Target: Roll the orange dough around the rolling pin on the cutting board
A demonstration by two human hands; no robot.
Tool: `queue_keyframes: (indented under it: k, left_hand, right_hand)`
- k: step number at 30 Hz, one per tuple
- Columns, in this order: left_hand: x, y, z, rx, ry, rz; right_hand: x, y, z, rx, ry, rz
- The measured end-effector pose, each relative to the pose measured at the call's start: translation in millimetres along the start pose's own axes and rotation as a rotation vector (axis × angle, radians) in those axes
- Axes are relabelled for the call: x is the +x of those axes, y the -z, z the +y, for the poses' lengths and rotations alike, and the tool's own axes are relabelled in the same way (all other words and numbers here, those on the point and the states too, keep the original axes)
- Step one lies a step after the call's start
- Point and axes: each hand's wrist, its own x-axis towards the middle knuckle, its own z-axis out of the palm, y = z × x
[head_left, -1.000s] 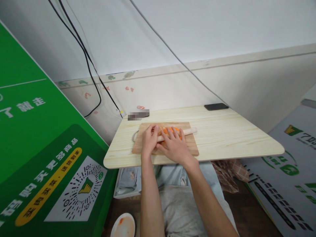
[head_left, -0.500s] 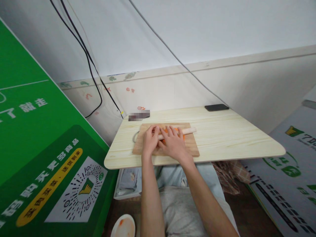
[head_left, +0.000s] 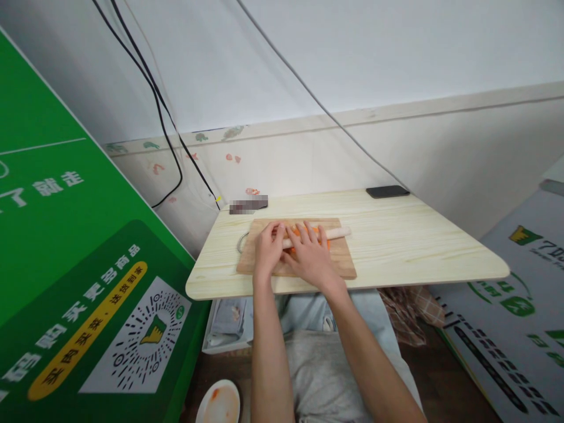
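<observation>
Rolling pin (head_left: 339, 232) under right fingers (head_left: 311, 232) — yellow label (head_left: 88, 331) at left: "买肉买菜"

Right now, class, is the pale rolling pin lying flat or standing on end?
Lying flat: the rolling pin stretches across the wooden board, with the right hand spread over it.

Worn here are a crumpled grey top (head_left: 324, 373) and pale-blue trousers (head_left: 304, 311), with forearms (head_left: 273, 352) and slender fingers (head_left: 325, 238) left bare.
</observation>
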Motion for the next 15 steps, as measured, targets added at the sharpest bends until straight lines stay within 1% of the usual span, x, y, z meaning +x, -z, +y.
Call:
queue_keyframes:
  k: [3,5,8,12,15]
  left_hand:
    - [0.5,-0.3,-0.6,0.004,-0.01,-0.006]
    - [0.4,-0.2,-0.5,0.006,-0.012,0.003]
    - [0.0,0.2,-0.1,0.009,-0.01,0.009]
    - [-0.4,0.9,-0.1,0.016,-0.011,0.005]
    - [-0.2,0.9,-0.3,0.017,-0.008,0.006]
  right_hand:
    - [6.5,-6.2,-0.4,0.001,-0.005,0.03]
    - [5.0,-4.9,-0.9,0.002,-0.003,0.038]
    - [-5.3,5.0,-1.3,0.006,0.01,0.016]
    - [-20.6,21.0,2.0,0.031,0.037,-0.054]
    - [-20.8,20.4,5.2,0.045,0.05,-0.059]
